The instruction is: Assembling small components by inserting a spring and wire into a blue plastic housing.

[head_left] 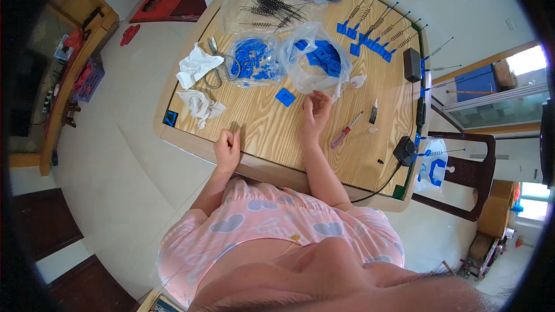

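Note:
My left hand [228, 148] is closed in a fist by the table's near edge; what it holds, if anything, is hidden. My right hand [317, 108] has its fingers curled together at the near rim of a clear plastic bag [295, 78], apparently gripping it. Flat blue plastic pieces [325, 58] lie inside that bag. Just left of my right hand, a single blue square plate [285, 97] rests on the wood. Another bag with many small blue parts [253, 60] lies beside the open bag. A screwdriver [346, 130] and a small black tube [373, 112] lie to the right.
Black springs [274, 10] lie on plastic at the back. Scissors [218, 65] and crumpled tissues [198, 67] are at left. Assembled blue pieces with spring stems [364, 40] line the far right. A black adapter [404, 150] trails a cable along the right edge. A dark chair [471, 176] stands beyond.

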A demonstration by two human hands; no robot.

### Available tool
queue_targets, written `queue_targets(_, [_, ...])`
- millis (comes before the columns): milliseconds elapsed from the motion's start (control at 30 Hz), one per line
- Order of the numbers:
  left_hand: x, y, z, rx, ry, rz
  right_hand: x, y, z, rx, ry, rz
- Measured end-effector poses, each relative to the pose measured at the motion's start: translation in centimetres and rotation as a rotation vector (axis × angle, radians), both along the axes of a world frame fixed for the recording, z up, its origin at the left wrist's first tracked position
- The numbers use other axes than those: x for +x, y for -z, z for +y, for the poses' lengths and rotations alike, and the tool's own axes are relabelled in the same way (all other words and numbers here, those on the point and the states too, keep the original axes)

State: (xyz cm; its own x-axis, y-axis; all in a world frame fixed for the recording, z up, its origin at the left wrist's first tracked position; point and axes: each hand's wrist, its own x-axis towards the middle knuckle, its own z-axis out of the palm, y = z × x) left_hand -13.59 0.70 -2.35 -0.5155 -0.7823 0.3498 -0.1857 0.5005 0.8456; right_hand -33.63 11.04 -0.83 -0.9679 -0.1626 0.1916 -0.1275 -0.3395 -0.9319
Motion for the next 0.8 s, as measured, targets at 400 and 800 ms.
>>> queue_targets(400, [0.8,-0.3,-0.7,0.14,-0.016,-0.023,2.5,-0.4,-0.6,0.088,-0.181,0.067])
queue_targets(800, [-2.7,-7.0,0.5,1.347,0.976,0.721,10.2,-8.4,-2.9,0.347,-0.547,0.982])
